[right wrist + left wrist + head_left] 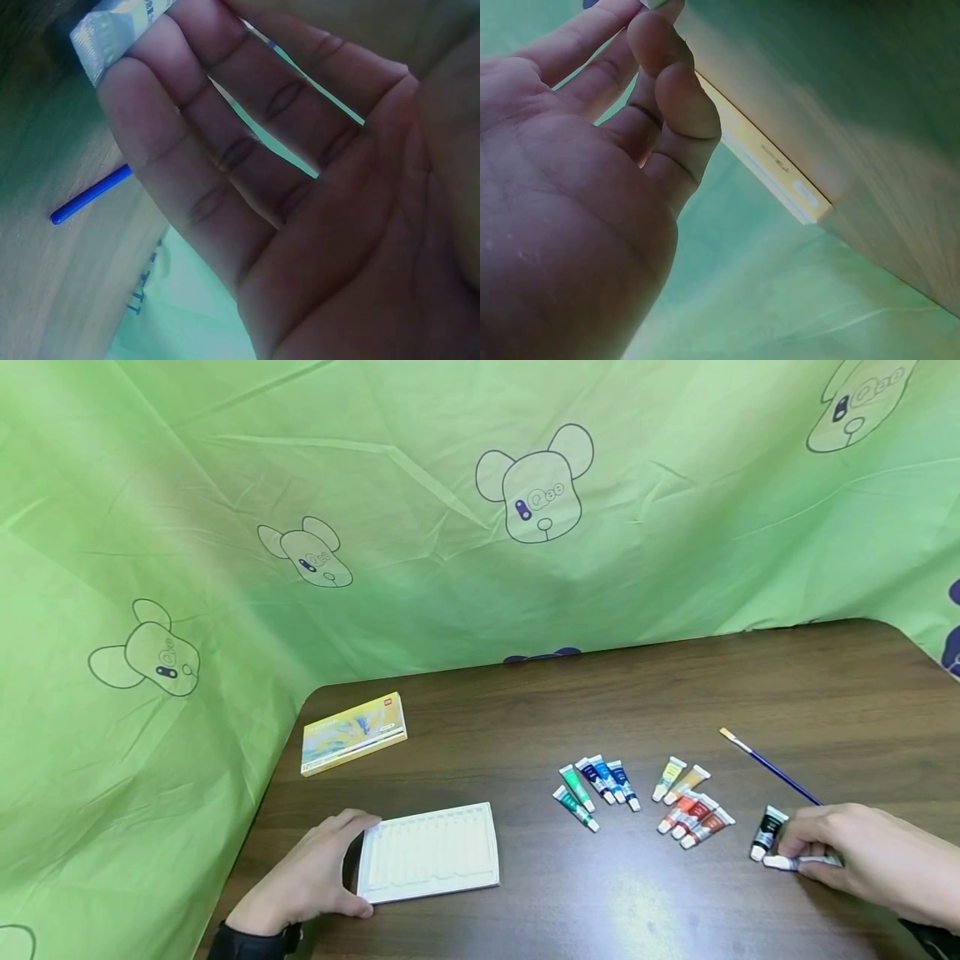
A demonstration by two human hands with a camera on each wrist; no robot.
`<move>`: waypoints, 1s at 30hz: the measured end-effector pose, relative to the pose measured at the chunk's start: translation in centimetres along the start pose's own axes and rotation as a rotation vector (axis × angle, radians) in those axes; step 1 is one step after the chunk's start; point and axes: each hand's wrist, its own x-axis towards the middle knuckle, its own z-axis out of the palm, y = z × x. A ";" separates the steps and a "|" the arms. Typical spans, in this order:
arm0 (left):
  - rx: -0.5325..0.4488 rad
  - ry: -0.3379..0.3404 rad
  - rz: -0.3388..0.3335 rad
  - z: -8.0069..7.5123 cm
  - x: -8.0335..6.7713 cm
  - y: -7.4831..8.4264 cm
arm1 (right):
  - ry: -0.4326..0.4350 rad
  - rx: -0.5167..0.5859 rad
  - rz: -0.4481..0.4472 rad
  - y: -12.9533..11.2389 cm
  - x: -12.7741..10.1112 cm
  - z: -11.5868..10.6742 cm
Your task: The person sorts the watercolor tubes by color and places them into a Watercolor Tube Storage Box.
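White paint tube [801, 862]: lies on the table [825, 693] at its near right edge, beside a black tube [767, 832], pinched by the curled fingers of the right hand [862, 860]. Likely light, soft-walled, easily squeezed; best held at the crimped end or by the cap. White palette [429, 853]: rigid plastic tray, near left; left hand [315, 877] holds its left edge between thumb and fingers.
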 end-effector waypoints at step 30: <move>0.071 0.012 0.180 1.5 1.3 5.4 | 0.002 0.001 0.012 0.0 0.0 0.1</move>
